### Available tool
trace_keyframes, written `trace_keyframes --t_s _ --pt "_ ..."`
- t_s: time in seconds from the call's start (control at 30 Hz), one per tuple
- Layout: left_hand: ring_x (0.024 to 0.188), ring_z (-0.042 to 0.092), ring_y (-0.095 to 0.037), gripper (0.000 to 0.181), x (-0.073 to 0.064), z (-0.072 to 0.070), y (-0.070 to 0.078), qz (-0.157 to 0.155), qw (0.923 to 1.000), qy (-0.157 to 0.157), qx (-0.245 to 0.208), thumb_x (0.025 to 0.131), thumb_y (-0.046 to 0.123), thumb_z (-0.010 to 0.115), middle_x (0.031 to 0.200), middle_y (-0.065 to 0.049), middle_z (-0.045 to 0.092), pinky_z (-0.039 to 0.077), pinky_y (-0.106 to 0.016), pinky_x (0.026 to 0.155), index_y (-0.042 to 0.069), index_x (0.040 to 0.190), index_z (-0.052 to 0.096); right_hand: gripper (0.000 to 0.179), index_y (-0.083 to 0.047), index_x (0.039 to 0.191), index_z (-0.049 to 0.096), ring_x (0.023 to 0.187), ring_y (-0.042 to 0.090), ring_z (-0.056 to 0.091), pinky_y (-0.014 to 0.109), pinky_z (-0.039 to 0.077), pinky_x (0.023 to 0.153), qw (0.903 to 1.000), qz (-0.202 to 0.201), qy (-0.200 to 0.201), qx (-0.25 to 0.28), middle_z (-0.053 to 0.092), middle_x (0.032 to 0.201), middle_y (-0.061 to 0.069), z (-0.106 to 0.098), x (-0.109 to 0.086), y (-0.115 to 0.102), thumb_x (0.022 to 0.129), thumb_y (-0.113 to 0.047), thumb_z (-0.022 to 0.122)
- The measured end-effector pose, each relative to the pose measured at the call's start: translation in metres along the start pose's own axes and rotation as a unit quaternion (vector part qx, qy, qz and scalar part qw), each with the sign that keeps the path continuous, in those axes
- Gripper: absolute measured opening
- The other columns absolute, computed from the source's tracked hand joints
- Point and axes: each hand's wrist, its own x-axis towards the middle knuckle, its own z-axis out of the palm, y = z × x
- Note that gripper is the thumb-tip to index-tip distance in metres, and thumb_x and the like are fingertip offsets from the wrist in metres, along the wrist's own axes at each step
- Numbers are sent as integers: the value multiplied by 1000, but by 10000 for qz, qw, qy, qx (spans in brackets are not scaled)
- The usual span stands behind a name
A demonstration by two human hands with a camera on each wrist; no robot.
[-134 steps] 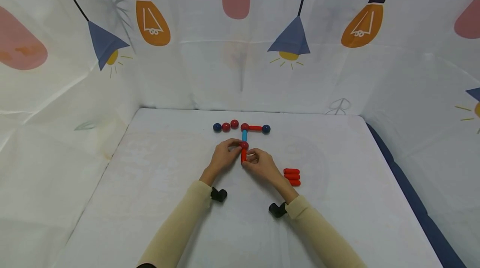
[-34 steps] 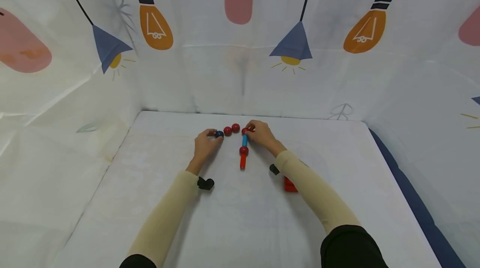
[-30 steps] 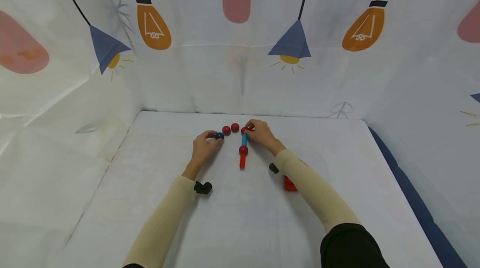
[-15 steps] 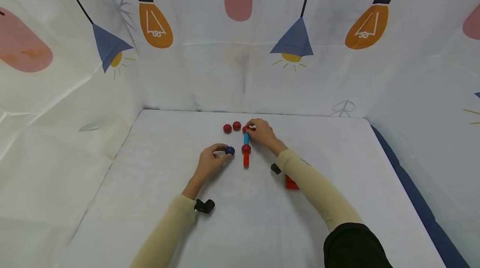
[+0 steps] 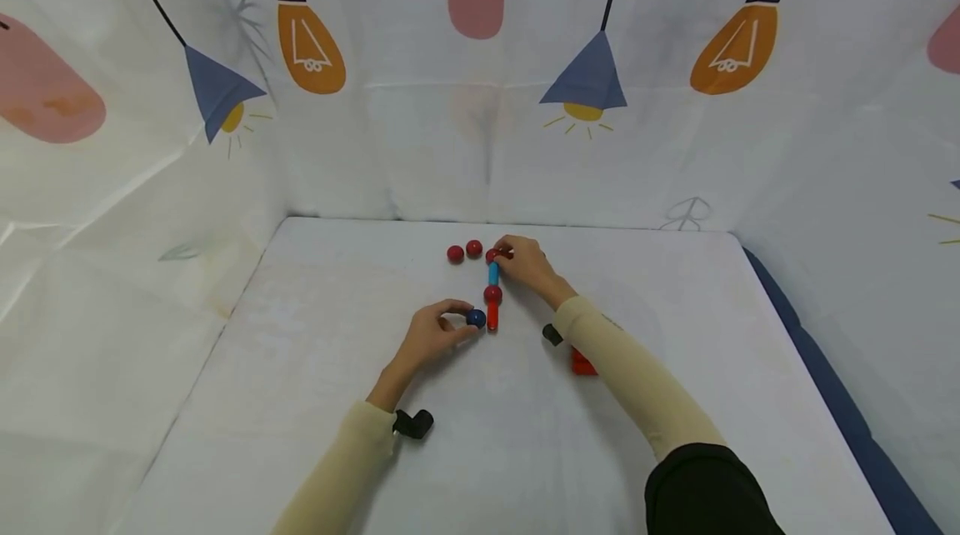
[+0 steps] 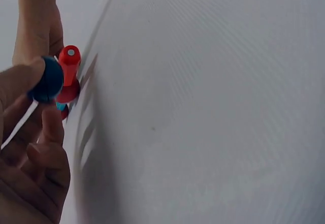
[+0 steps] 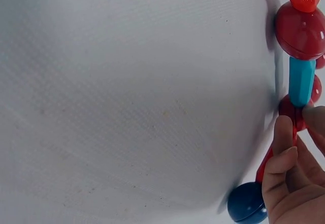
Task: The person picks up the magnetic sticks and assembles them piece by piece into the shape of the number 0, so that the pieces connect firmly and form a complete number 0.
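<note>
My left hand (image 5: 433, 335) pinches a dark blue ball (image 5: 476, 318) between thumb and fingers, close beside the near end of a red rod (image 5: 492, 317). In the left wrist view that rod's end shows a small pale metal disc. The rod joins a red ball (image 5: 492, 294), then a light blue rod (image 5: 493, 274) and a far red ball (image 7: 287, 111). At that far ball my right hand (image 5: 527, 262) pinches with thumb and fingertips. From there another red rod (image 7: 263, 167) leads to a second dark blue ball (image 7: 247, 203), hidden behind the hand in the head view.
Two loose red balls, a left one (image 5: 455, 254) and a right one (image 5: 474, 248), lie left of the far joint. Several red rods (image 5: 582, 362) lie partly under the right forearm. The white table (image 5: 300, 335) meets a printed cloth (image 5: 390, 143) behind.
My left hand has taken the dark blue ball from the far row and carried it nearer and right, beside the red rod. My right hand has moved from the near rod to the far joint.
</note>
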Motion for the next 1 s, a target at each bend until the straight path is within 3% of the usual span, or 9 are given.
trace_keyframes --t_s 0.23,0.4,0.67,1.0 --pt "73 60 -13 32 -1 -1 1 287 9975 -630 173 86 25 84 115 -3 74 51 -25 64 19 116 75 22 -5 120 70 113 30 65 45 54 100 10000 -10 12 0 71 120 14 -1 1 1 100 -12 66" --pt "72 61 -14 31 1 0 -3 489 9945 -913 178 86 24 84 113 -3 75 52 -25 64 19 114 76 22 -5 121 70 115 31 65 45 54 101 10000 54 -12 -7 71 122 14 -1 1 1 100 -13 66" --pt "70 61 -13 31 1 4 -3 522 9932 -1014 233 86 26 84 112 -3 75 52 -25 66 19 115 76 23 -5 121 69 117 31 65 45 53 102 10000 73 -18 -10 71 122 15 -1 3 2 100 -13 66" --pt "73 59 -10 31 4 9 0 551 9937 -855 469 85 22 86 108 -1 75 51 -23 68 15 113 75 23 -5 121 69 116 31 65 45 53 101 10000 -1 -13 39 71 122 15 0 4 3 100 -12 66"
